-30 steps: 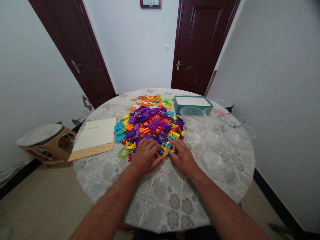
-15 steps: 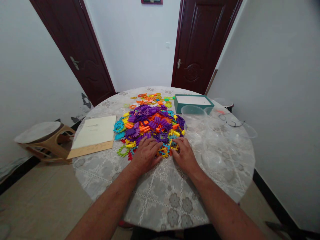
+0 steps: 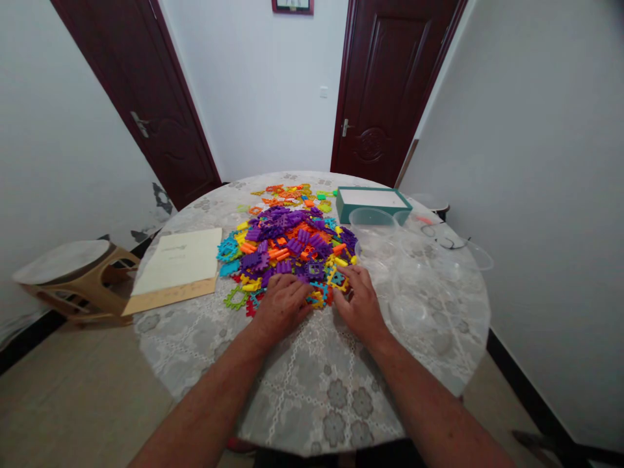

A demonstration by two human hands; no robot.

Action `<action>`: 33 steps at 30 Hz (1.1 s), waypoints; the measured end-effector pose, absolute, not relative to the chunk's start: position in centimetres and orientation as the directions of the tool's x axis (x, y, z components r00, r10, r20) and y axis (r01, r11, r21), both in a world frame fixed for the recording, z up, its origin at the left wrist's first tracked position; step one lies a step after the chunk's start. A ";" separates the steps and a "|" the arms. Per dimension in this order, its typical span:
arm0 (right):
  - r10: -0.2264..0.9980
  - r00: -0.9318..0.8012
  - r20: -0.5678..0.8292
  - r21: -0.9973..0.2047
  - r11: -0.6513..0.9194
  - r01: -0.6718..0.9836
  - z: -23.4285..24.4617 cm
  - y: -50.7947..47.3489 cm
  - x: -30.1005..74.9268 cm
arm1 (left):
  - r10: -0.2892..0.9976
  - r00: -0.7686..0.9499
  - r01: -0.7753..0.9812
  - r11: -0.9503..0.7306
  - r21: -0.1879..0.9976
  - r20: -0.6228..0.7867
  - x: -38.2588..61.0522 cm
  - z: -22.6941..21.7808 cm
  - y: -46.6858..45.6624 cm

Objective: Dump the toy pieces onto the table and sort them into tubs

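Observation:
A heap of coloured plastic building pieces (image 3: 292, 244), mostly purple with orange, yellow and teal, covers the middle of a round table (image 3: 312, 396) with a lace-patterned cloth. My left hand (image 3: 280, 304) lies palm down at the near edge of the heap, fingers spread over the pieces. My right hand (image 3: 359, 300) rests beside it, its fingers bent onto a yellow and teal cluster (image 3: 325, 291) between the two hands. Whether either hand grips a piece is hidden.
A teal box (image 3: 373, 200) stands at the back right, with several clear plastic bowls (image 3: 373, 221) beside it. A cream booklet on a brown envelope (image 3: 178, 263) lies at the left. A wooden stool (image 3: 68, 276) stands left of the table. Two dark doors are behind.
Both hands have slid slightly forward into the near edge of the heap, and the right fingers have curled onto the yellow and teal pieces. The view has shifted a little.

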State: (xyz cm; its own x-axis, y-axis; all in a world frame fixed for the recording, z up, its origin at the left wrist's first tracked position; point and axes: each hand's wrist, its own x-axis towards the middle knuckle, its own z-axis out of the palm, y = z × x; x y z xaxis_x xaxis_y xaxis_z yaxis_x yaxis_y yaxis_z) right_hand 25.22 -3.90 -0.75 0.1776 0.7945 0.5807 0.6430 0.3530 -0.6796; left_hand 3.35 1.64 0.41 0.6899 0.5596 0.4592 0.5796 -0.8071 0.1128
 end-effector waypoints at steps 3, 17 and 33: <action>0.798 0.104 0.593 -0.670 0.418 0.613 -0.4 -4.2 25.0 | 0.564 0.651 0.594 -0.795 0.122 0.508 3.3 0.4 1.7; 0.799 -0.074 0.597 -0.650 0.535 0.539 -0.9 -4.3 24.1 | 0.531 0.529 0.631 -0.767 0.112 0.662 2.5 1.6 2.1; 0.810 -0.005 0.587 -0.695 0.507 0.510 -1.4 -3.9 23.9 | 0.712 0.421 0.593 -0.685 0.424 0.562 2.9 2.0 2.3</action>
